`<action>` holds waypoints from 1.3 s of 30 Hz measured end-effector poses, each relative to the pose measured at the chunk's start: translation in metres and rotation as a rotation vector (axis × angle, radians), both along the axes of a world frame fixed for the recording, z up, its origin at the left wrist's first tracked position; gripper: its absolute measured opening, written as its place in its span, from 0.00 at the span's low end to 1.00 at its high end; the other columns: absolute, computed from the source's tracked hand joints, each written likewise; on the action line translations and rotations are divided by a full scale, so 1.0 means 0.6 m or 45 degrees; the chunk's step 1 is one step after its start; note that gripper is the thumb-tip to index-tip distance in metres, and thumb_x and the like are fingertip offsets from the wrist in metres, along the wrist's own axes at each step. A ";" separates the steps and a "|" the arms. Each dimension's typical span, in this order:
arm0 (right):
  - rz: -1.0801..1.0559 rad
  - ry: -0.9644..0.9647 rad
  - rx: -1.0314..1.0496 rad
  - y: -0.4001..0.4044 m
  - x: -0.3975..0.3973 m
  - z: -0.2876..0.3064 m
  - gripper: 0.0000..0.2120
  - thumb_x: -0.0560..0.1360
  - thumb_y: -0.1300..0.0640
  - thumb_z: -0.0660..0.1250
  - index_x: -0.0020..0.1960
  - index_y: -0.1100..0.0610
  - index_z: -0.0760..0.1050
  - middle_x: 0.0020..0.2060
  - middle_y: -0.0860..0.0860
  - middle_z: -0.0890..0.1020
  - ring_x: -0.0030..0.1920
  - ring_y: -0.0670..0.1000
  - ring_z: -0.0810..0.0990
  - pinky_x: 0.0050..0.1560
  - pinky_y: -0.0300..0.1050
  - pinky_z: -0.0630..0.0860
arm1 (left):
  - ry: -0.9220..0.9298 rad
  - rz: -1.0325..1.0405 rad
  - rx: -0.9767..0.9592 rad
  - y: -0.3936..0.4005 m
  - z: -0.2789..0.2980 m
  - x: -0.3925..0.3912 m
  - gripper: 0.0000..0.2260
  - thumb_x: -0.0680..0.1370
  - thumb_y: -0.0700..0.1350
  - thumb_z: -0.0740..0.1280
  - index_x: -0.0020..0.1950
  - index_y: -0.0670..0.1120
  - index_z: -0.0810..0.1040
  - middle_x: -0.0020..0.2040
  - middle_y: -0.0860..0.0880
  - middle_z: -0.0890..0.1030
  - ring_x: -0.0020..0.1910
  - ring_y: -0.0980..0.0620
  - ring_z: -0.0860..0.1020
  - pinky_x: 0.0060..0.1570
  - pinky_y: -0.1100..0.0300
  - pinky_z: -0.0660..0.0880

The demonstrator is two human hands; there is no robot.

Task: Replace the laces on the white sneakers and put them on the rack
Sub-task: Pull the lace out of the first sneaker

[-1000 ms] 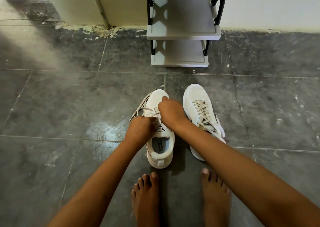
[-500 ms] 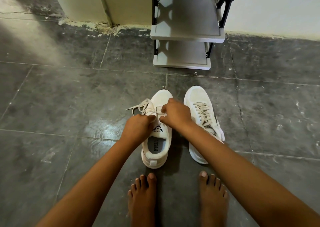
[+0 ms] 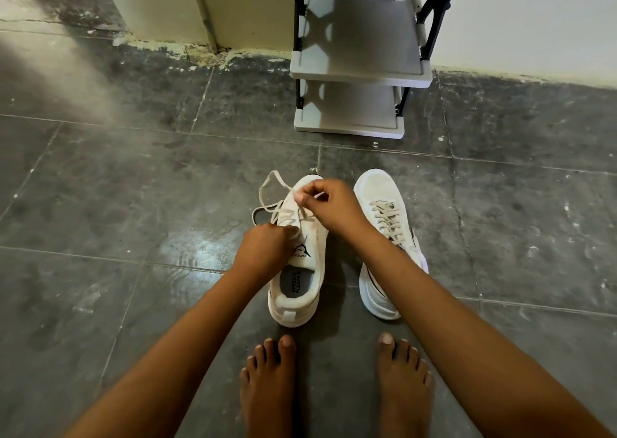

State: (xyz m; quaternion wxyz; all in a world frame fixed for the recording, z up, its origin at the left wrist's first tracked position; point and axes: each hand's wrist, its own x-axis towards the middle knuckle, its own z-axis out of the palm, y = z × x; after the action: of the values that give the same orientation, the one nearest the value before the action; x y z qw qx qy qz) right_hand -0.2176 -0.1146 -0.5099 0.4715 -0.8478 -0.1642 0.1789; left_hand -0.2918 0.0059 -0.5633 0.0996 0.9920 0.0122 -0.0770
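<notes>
On the dark tiled floor (image 3: pixel 100 204), two white sneakers lie side by side, toes toward the grey rack (image 3: pixel 359 70), long axes running away from the person. Over the left sneaker (image 3: pixel 300 270), the right hand (image 3: pixel 334 204) pinches its lace (image 3: pixel 273 184) above the toe; the left hand (image 3: pixel 263 247), fingers closed, grips lace at the eyelets. Beside it stands the laced right sneaker (image 3: pixel 384 224).

**A home entryway or hall corner**

A domestic setting is suggested by a small grey plastic shoe rack (image 3: pixel 359 70) set against a cream-painted wall (image 3: pixel 534 17). The floor (image 3: pixel 117 187) is laid with large dark grey tiles, scuffed and speckled with pale paint, and the paint is chipped along the wall's base. Bare feet (image 3: pixel 267 387) are seen on the tiles beside a pair of white sneakers (image 3: pixel 384 237).
</notes>
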 end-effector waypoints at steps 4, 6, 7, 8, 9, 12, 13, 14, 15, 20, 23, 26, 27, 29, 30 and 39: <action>0.219 -0.191 -0.787 -0.014 -0.001 -0.033 0.14 0.73 0.50 0.67 0.56 0.54 0.80 0.57 0.51 0.77 0.58 0.55 0.76 0.52 0.47 0.72 | -0.014 0.001 0.057 -0.004 0.003 0.000 0.11 0.80 0.48 0.59 0.58 0.50 0.77 0.47 0.45 0.81 0.45 0.44 0.79 0.39 0.57 0.70; 0.263 -0.288 -0.890 -0.002 -0.004 -0.031 0.17 0.74 0.47 0.66 0.57 0.56 0.78 0.58 0.53 0.75 0.59 0.57 0.75 0.52 0.47 0.70 | -0.017 -0.011 0.066 -0.009 0.004 0.000 0.11 0.80 0.47 0.59 0.59 0.50 0.77 0.48 0.45 0.81 0.45 0.45 0.79 0.40 0.57 0.71; 0.295 -0.380 -0.970 0.005 -0.004 -0.027 0.18 0.74 0.47 0.65 0.58 0.57 0.77 0.58 0.53 0.75 0.60 0.57 0.73 0.53 0.47 0.69 | -0.015 -0.012 0.066 -0.010 0.005 0.001 0.11 0.80 0.47 0.59 0.59 0.50 0.77 0.48 0.45 0.81 0.45 0.45 0.79 0.40 0.57 0.72; 0.320 -0.457 -1.035 0.014 -0.003 -0.026 0.16 0.75 0.50 0.64 0.59 0.57 0.76 0.59 0.54 0.75 0.61 0.57 0.72 0.55 0.47 0.68 | -0.009 -0.014 0.066 -0.008 0.005 0.001 0.11 0.80 0.47 0.59 0.59 0.50 0.77 0.48 0.45 0.81 0.45 0.45 0.79 0.41 0.57 0.72; 0.340 -0.518 -1.091 0.019 -0.001 -0.025 0.15 0.76 0.54 0.63 0.60 0.57 0.75 0.59 0.54 0.75 0.62 0.57 0.72 0.56 0.47 0.68 | -0.010 -0.013 0.059 -0.007 0.005 0.001 0.11 0.80 0.47 0.59 0.59 0.50 0.77 0.48 0.46 0.81 0.45 0.45 0.79 0.41 0.57 0.73; 0.389 -0.563 -1.081 0.020 0.009 -0.030 0.12 0.75 0.60 0.62 0.56 0.57 0.77 0.56 0.53 0.77 0.61 0.56 0.72 0.59 0.48 0.66 | 0.002 -0.023 0.067 -0.006 0.003 0.000 0.11 0.79 0.46 0.60 0.59 0.49 0.77 0.48 0.46 0.81 0.45 0.45 0.79 0.42 0.56 0.76; 0.386 -0.506 -0.955 0.017 0.012 -0.030 0.10 0.75 0.58 0.63 0.54 0.57 0.79 0.54 0.52 0.78 0.59 0.55 0.74 0.59 0.48 0.66 | 0.013 -0.031 0.069 -0.007 0.002 0.001 0.11 0.79 0.45 0.60 0.59 0.49 0.77 0.48 0.45 0.81 0.45 0.45 0.79 0.44 0.55 0.77; 0.369 -0.396 -0.739 0.013 0.015 -0.029 0.08 0.74 0.57 0.66 0.51 0.57 0.81 0.49 0.50 0.79 0.56 0.54 0.75 0.58 0.48 0.68 | 0.016 -0.039 0.068 -0.007 0.001 0.000 0.12 0.80 0.45 0.59 0.61 0.49 0.76 0.49 0.45 0.81 0.45 0.45 0.79 0.45 0.54 0.78; 0.341 -0.233 -0.461 0.012 0.017 -0.022 0.06 0.73 0.58 0.69 0.48 0.59 0.81 0.45 0.50 0.79 0.51 0.52 0.77 0.56 0.46 0.72 | 0.015 -0.048 0.071 -0.007 0.003 0.000 0.12 0.80 0.46 0.59 0.62 0.49 0.76 0.49 0.45 0.81 0.46 0.45 0.79 0.45 0.54 0.78; 0.082 0.172 0.248 0.006 0.017 0.007 0.03 0.73 0.62 0.70 0.46 0.62 0.79 0.39 0.49 0.78 0.34 0.39 0.75 0.40 0.33 0.70 | 0.053 -0.029 0.057 -0.009 0.008 0.003 0.14 0.82 0.49 0.56 0.63 0.49 0.75 0.51 0.44 0.80 0.48 0.44 0.79 0.48 0.53 0.77; 0.243 -0.174 -0.628 -0.007 0.018 -0.026 0.15 0.76 0.53 0.66 0.58 0.60 0.76 0.58 0.53 0.75 0.52 0.52 0.77 0.50 0.43 0.71 | 0.040 -0.027 0.090 -0.008 0.004 0.003 0.13 0.81 0.49 0.56 0.60 0.49 0.76 0.48 0.45 0.81 0.45 0.44 0.79 0.45 0.53 0.78; 0.365 -0.355 -0.984 -0.004 0.005 -0.040 0.18 0.76 0.49 0.62 0.61 0.59 0.74 0.61 0.54 0.72 0.58 0.58 0.75 0.48 0.46 0.69 | 0.040 -0.027 0.112 -0.008 -0.001 0.006 0.12 0.81 0.48 0.57 0.59 0.50 0.77 0.47 0.46 0.81 0.44 0.45 0.80 0.43 0.54 0.78; 0.364 -0.417 -1.003 0.002 0.003 -0.038 0.16 0.76 0.51 0.62 0.60 0.59 0.75 0.60 0.54 0.72 0.57 0.58 0.76 0.46 0.45 0.67 | 0.039 -0.026 0.117 -0.009 -0.001 0.006 0.12 0.80 0.48 0.57 0.59 0.50 0.77 0.47 0.46 0.81 0.44 0.45 0.80 0.43 0.54 0.78; 0.385 -0.553 -1.062 0.016 0.003 -0.029 0.12 0.77 0.57 0.61 0.57 0.59 0.76 0.57 0.54 0.75 0.55 0.58 0.77 0.44 0.44 0.64 | 0.045 -0.029 0.119 -0.009 0.000 0.005 0.12 0.80 0.47 0.58 0.59 0.50 0.77 0.47 0.46 0.81 0.44 0.44 0.79 0.42 0.55 0.77; 0.414 -0.625 -1.091 0.023 0.002 -0.025 0.10 0.77 0.61 0.60 0.56 0.59 0.76 0.56 0.55 0.77 0.55 0.57 0.77 0.44 0.44 0.63 | 0.049 -0.034 0.122 -0.010 0.000 0.005 0.12 0.80 0.47 0.58 0.60 0.50 0.77 0.47 0.46 0.81 0.44 0.45 0.79 0.42 0.55 0.77; 0.138 -0.090 0.049 0.033 0.009 -0.003 0.07 0.75 0.58 0.67 0.40 0.59 0.79 0.36 0.52 0.82 0.38 0.48 0.79 0.43 0.41 0.72 | 0.067 -0.028 0.119 -0.012 0.002 0.005 0.10 0.80 0.46 0.58 0.57 0.49 0.77 0.45 0.45 0.80 0.43 0.45 0.79 0.40 0.55 0.75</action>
State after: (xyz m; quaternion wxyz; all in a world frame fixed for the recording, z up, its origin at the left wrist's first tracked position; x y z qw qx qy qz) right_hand -0.2123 -0.0949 -0.5115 0.4712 -0.8342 -0.2300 0.1709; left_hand -0.2889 -0.0011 -0.5621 0.0519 0.9933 0.0074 -0.1034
